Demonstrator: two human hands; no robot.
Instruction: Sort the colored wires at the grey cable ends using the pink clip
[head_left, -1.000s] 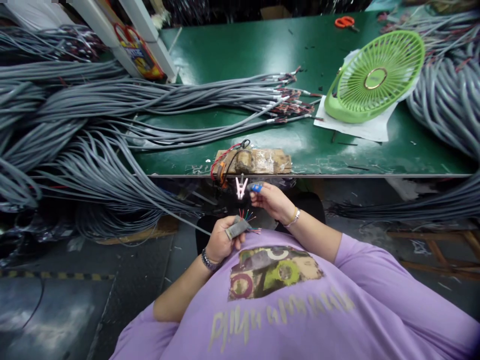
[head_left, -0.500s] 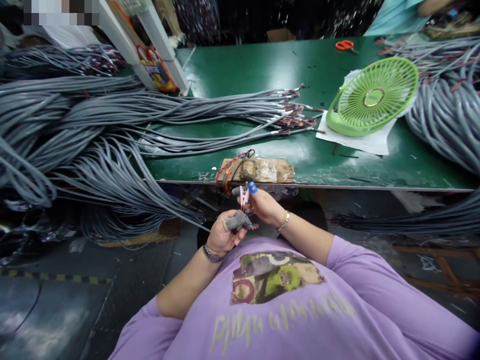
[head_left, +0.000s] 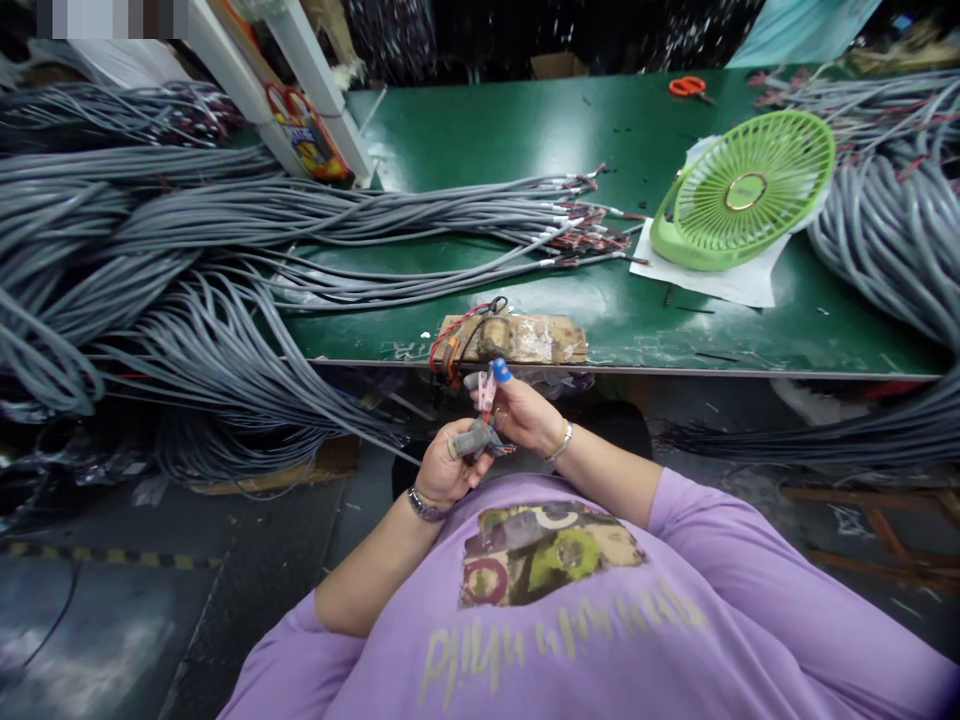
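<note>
My left hand (head_left: 442,478) is closed on the end of a grey cable just in front of my shirt. Its thumb wears a grey cover, and thin coloured wires (head_left: 507,449) fan out beside it. Close by on the right, my right hand (head_left: 531,418) pinches a small pinkish-white, clip-like piece (head_left: 487,393) between thumb and fingers; its exact kind is unclear. A blue cover wraps the right thumb tip. Reddish wire runs from below that piece towards the left hand. Fingers hide most of the cable end.
Beyond my hands, a wooden block (head_left: 536,340) with red and black leads sits at the green table's edge (head_left: 750,372). Grey cable bundles (head_left: 247,225) lie left, more cables (head_left: 892,235) right. A green fan (head_left: 742,190) and orange-handled scissors (head_left: 688,87) are on the table.
The pinkish-white piece has turned slightly in my right hand. Both hands keep nearly the same place and hold; the whole view has shifted a little.
</note>
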